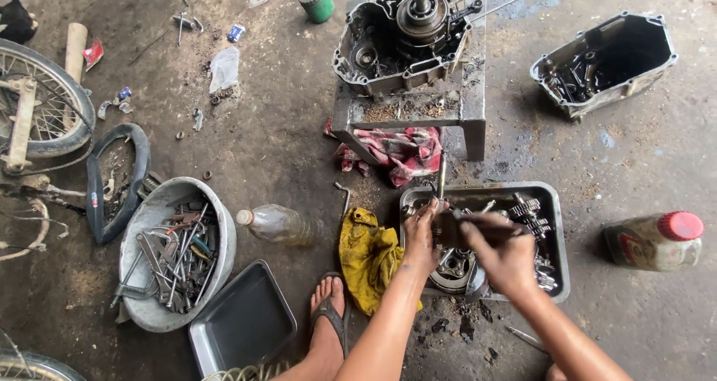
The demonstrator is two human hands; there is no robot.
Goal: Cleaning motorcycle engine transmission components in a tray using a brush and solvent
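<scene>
Over the metal tray point(556, 202) on the floor, our left hand point(420, 235) clamps the dark part point(448, 228) while our right hand point(502, 255) closes on a thin rod point(489, 231) set against it (grease hides the detail). We judge it best to steady the part firmly, keeping it above the tray so loose gears point(526, 209) stay put.

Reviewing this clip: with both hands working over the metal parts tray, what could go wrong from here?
The left hand and right hand grip a dark greasy metal part over the rectangular steel tray; it might slip and drop onto the gears. The bare foot in a sandal sits close by, exposed to falling parts. The clear plastic bottle lying on its side could roll or get kicked.
</scene>
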